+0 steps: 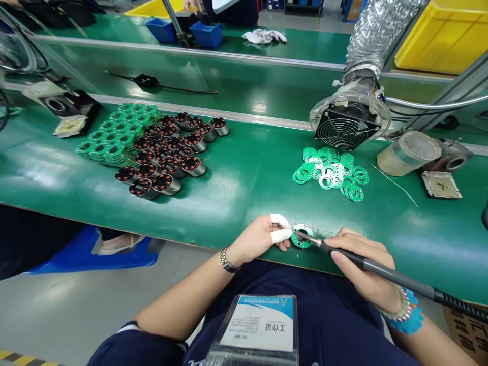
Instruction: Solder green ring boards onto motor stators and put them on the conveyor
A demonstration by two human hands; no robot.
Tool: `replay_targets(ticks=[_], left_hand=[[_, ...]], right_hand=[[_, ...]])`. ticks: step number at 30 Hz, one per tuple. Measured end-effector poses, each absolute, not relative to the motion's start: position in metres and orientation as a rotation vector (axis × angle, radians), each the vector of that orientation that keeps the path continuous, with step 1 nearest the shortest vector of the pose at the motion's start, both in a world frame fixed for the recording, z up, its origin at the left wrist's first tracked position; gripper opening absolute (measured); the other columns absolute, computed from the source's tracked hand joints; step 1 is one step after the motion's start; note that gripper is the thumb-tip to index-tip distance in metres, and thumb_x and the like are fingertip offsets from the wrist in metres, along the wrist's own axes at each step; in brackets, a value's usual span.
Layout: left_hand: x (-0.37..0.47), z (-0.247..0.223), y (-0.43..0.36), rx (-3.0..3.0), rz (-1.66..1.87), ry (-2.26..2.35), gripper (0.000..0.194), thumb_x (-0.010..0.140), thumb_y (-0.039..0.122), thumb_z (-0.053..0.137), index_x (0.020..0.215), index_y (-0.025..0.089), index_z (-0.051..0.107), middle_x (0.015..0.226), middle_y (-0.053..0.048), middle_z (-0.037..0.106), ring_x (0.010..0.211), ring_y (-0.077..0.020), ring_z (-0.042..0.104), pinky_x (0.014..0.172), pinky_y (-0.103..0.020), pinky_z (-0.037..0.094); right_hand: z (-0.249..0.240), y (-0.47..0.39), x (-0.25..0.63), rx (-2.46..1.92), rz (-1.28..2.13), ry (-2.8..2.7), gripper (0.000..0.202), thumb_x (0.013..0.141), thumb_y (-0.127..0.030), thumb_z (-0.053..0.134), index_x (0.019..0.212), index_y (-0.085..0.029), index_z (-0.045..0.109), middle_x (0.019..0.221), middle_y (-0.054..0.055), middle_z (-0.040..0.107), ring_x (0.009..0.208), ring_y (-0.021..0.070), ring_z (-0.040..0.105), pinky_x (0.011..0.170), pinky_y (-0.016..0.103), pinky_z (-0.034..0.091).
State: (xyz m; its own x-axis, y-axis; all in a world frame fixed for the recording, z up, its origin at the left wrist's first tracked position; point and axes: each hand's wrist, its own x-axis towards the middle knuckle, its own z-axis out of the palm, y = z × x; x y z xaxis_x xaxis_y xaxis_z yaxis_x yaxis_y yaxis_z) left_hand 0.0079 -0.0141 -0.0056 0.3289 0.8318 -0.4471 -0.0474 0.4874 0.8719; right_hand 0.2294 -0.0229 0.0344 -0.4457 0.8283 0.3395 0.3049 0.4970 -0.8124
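Ring-shaped circuit board, one: at desk's near edge. Soldering iron: grasped in right hand, tip at board's left side. Left hand: beside rim, grip unclear. Advised: steady board, brief heat.

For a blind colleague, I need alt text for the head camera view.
A person's right hand holds a soldering iron over a green ring at a green workbench; the left hand, with white-capped fingertips, is at the ring's edge. Beyond are loose green rings and a fan, with copper-wound cylinders at left.
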Motion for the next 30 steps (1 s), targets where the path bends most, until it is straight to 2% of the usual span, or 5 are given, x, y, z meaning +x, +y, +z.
replay_targets(ticks=[11, 15, 18, 22, 30], left_hand=[[0.010, -0.003, -0.012, 0.894, 0.685, 1.102, 0.015, 0.070, 0.024, 0.065, 0.071, 0.013, 0.056, 0.055, 0.000, 0.063, 0.048, -0.0096, 0.059, 0.053, -0.021, 0.046], [0.010, -0.003, -0.013, 0.898, 0.675, 1.117, 0.015, 0.070, 0.024, 0.065, 0.070, 0.013, 0.055, 0.055, 0.000, 0.062, 0.048, -0.0096, 0.058, 0.052, -0.021, 0.046], [0.010, -0.004, -0.014, 0.895, 0.678, 1.112, 0.016, 0.069, 0.025, 0.065, 0.070, 0.012, 0.055, 0.055, -0.001, 0.062, 0.047, -0.0098, 0.058, 0.052, -0.021, 0.046], [0.011, -0.004, -0.013, 0.908, 0.682, 1.102, 0.018, 0.069, 0.026, 0.066, 0.071, 0.012, 0.055, 0.056, 0.000, 0.062, 0.049, -0.0093, 0.058, 0.053, -0.021, 0.046], [0.011, -0.002, -0.030, 0.923, 0.682, 1.150, 0.023, 0.072, 0.030, 0.064, 0.085, 0.014, 0.053, 0.061, 0.000, 0.060, 0.055, -0.0118, 0.059, 0.056, -0.025, 0.048]], right_hand=[[0.039, -0.022, 0.230, -0.914, 0.874, -1.992, 0.021, 0.079, -0.010, 0.056, 0.095, -0.020, 0.065, 0.071, 0.004, 0.066, 0.064, 0.0156, 0.060, 0.057, 0.029, 0.048], [0.036, -0.020, 0.233, -0.886, 0.867, -1.999, 0.027, 0.080, -0.010, 0.056, 0.104, -0.021, 0.061, 0.074, 0.003, 0.065, 0.066, 0.0148, 0.060, 0.059, 0.028, 0.049], [0.029, -0.012, 0.229, -0.821, 0.810, -2.109, 0.028, 0.082, -0.009, 0.054, 0.107, -0.021, 0.058, 0.081, 0.004, 0.066, 0.079, 0.0160, 0.063, 0.070, 0.029, 0.052], [0.018, 0.003, 0.217, -0.696, 0.883, -2.364, 0.031, 0.084, -0.011, 0.053, 0.114, -0.020, 0.051, 0.111, 0.009, 0.061, 0.109, 0.0187, 0.055, 0.091, 0.033, 0.047], [0.007, -0.003, 0.212, -0.831, 0.839, -2.326, 0.033, 0.085, -0.019, 0.055, 0.117, -0.021, 0.047, 0.102, 0.008, 0.061, 0.091, 0.0177, 0.059, 0.078, 0.031, 0.051]])
